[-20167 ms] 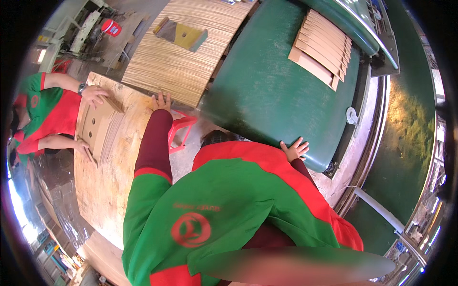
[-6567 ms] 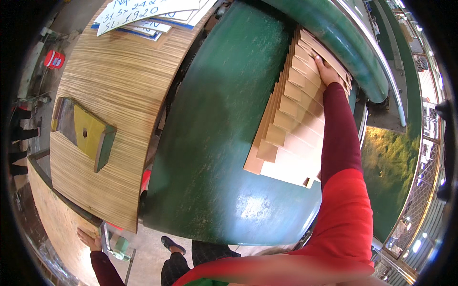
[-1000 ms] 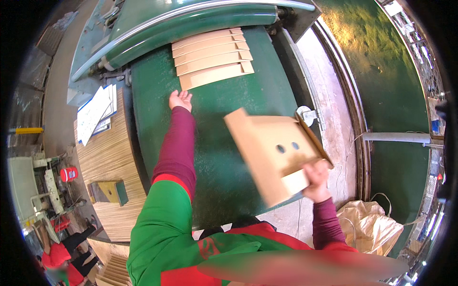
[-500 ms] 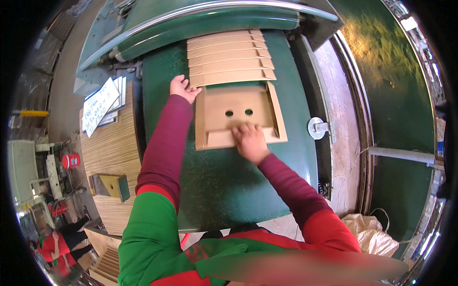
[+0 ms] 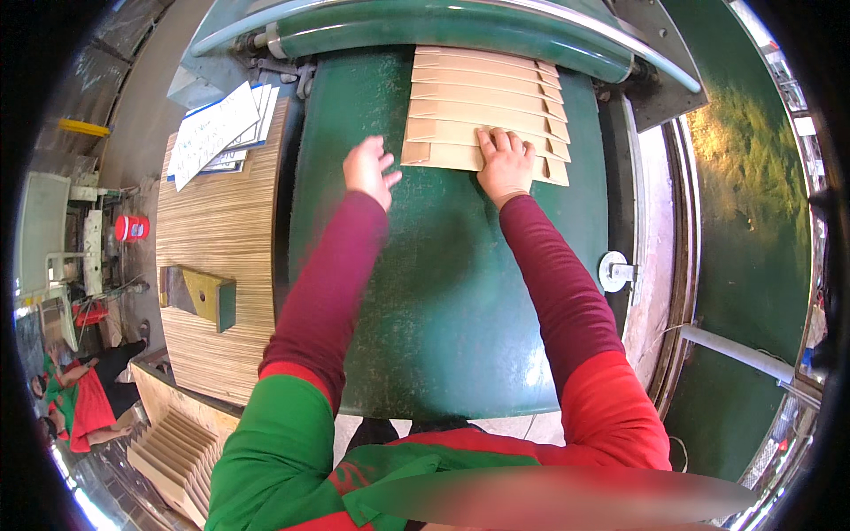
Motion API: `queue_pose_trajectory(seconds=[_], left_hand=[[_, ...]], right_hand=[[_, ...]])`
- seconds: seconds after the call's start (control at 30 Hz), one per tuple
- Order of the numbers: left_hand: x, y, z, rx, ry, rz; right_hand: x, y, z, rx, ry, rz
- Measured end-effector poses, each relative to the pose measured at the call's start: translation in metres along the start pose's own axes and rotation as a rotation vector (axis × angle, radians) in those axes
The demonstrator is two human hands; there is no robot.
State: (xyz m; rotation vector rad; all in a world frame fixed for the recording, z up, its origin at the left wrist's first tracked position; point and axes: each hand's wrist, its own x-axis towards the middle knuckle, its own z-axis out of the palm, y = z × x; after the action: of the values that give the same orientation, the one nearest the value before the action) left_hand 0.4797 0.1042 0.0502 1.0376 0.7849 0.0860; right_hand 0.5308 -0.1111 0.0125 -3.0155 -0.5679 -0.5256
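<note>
A row of overlapping folded brown cardboard pieces lies on the green conveyor belt, its far end close to the roller. On the nearest piece, toward its right half, my right hand rests palm down with the fingers laid flat. My left hand hovers over the belt just left of the row, apart from the cardboard. Its fingers are loosely spread, slightly blurred, with nothing in them.
A green roller and a metal bar cross the far end. On the left, a wood-grain table holds papers and a yellowish block. More cardboard stands lower left; a person is beyond.
The nearest cardboard piece, open with two holes showing, is now folded shut and lies in the overlapping row. My right hand has moved forward onto it; my left hand has come away from the cardboard.
</note>
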Motion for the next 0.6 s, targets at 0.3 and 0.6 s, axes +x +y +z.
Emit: queue_pose_trajectory(seconds=[0.3,0.6], left_hand=[[-0.027,-0.109,0.036,-0.251,-0.215,-0.387],[0.013,-0.127,0.098,-0.616,0.027,-0.515]], right_hand=[[0.018,0.006,0.001,0.055,-0.161,-0.145],[0.03,0.017,-0.037,0.095,-0.759,-0.335]])
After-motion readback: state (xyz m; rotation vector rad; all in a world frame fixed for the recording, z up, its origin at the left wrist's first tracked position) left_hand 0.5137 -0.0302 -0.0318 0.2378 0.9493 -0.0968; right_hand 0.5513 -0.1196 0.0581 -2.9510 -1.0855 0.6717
